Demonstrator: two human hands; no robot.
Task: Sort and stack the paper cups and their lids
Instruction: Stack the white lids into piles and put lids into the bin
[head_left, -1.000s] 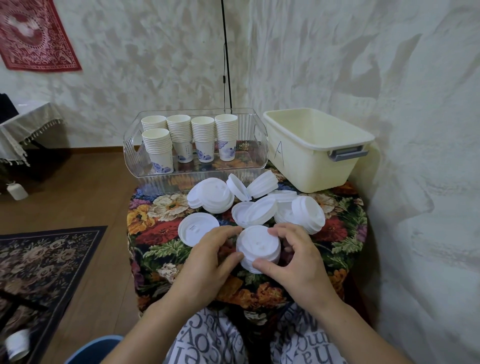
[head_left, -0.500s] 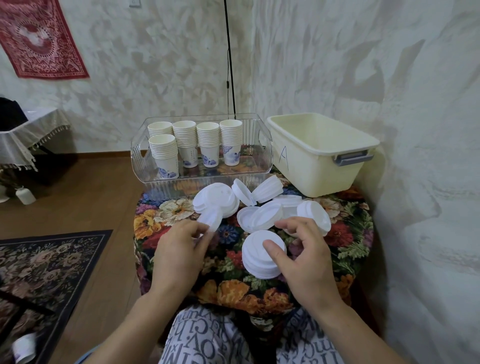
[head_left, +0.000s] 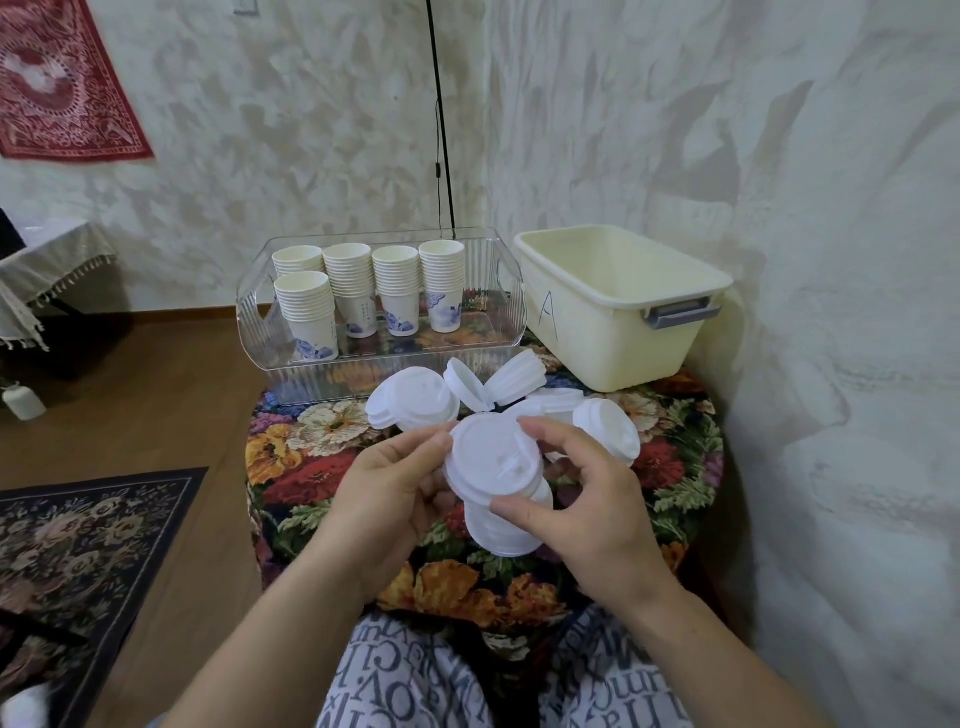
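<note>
Both hands hold a stack of white plastic lids (head_left: 493, 467) above the flowered table. My left hand (head_left: 389, 488) grips the top lid at its left edge. My right hand (head_left: 582, 499) curls around the stack from the right, thumb below and fingers over the top. More loose white lids (head_left: 415, 402) lie in a heap behind, with another lid (head_left: 608, 428) to the right. Several stacks of paper cups (head_left: 353, 291) with blue prints stand in a clear plastic tray (head_left: 384, 364) at the back of the table.
A cream plastic bin (head_left: 623, 322) marked "A" stands at the back right against the wall. The small round table has a floral cloth (head_left: 322, 467). A dark rug (head_left: 78, 545) lies on the wooden floor to the left. My patterned lap is just below the table edge.
My left hand picked up a single lid from the table's left side and brought it onto the stack in my right hand. The stack has risen slightly off the table.
</note>
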